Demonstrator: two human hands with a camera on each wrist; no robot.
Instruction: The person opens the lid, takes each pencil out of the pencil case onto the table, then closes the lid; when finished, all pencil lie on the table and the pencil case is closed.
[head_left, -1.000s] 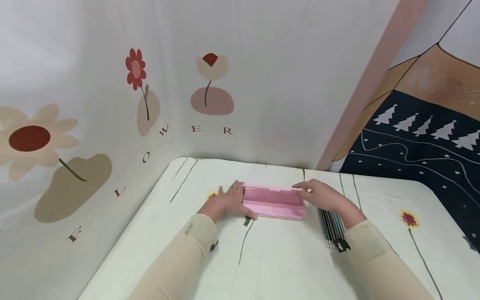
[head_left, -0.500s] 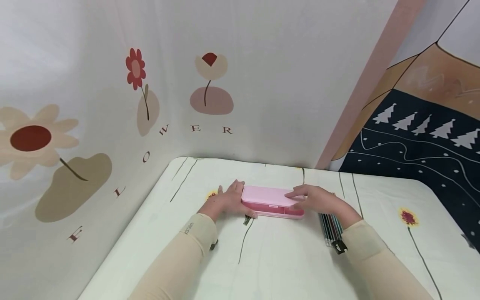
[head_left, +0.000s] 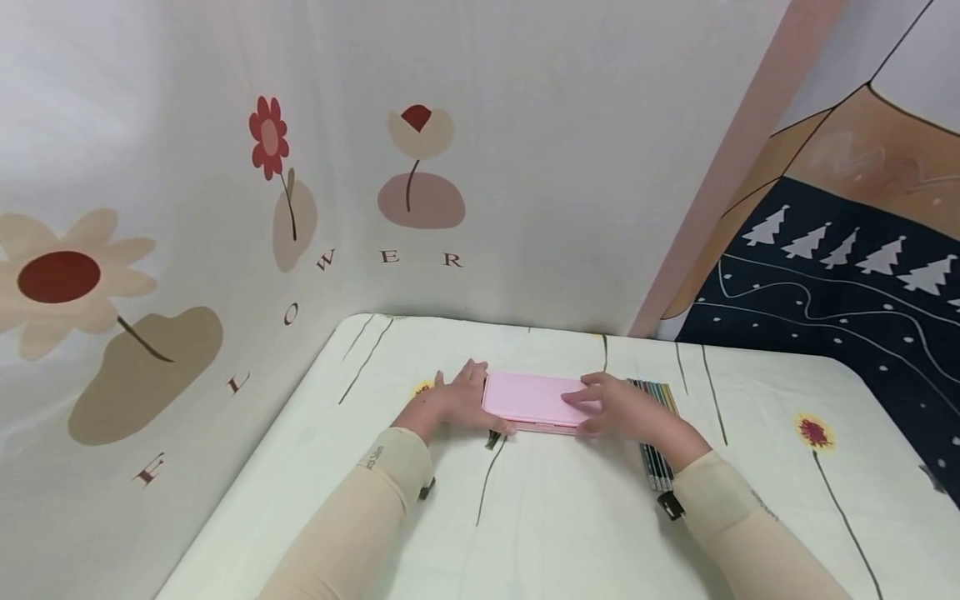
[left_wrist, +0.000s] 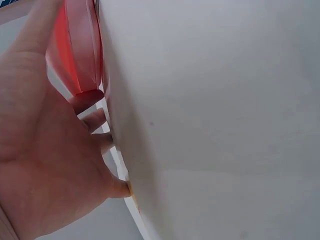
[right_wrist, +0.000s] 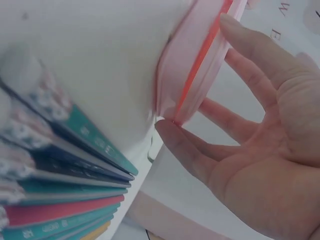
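A pink pencil case (head_left: 528,396) lies on the table, its lid down almost flat, with a thin gap along the front edge. My left hand (head_left: 459,404) holds its left end, thumb along the front and fingers spread by the end and the rear corner. In the left wrist view a fingertip meets the end of the pink case (left_wrist: 82,47). My right hand (head_left: 618,408) grips the right part, fingers over the lid and thumb at the front. The right wrist view shows that thumb at the seam of the case (right_wrist: 182,70).
A row of pencils (head_left: 656,462), mostly teal and dark, lies right of the case, partly under my right forearm. The table (head_left: 570,517) has a white cloth printed with flowers. Behind it hangs a pale curtain (head_left: 555,217) with flower prints; a dark printed fabric (head_left: 825,292) is at right.
The case stood open with its inside showing; my right hand has swung the lid forward and down over it. My left hand has stayed at the left end.
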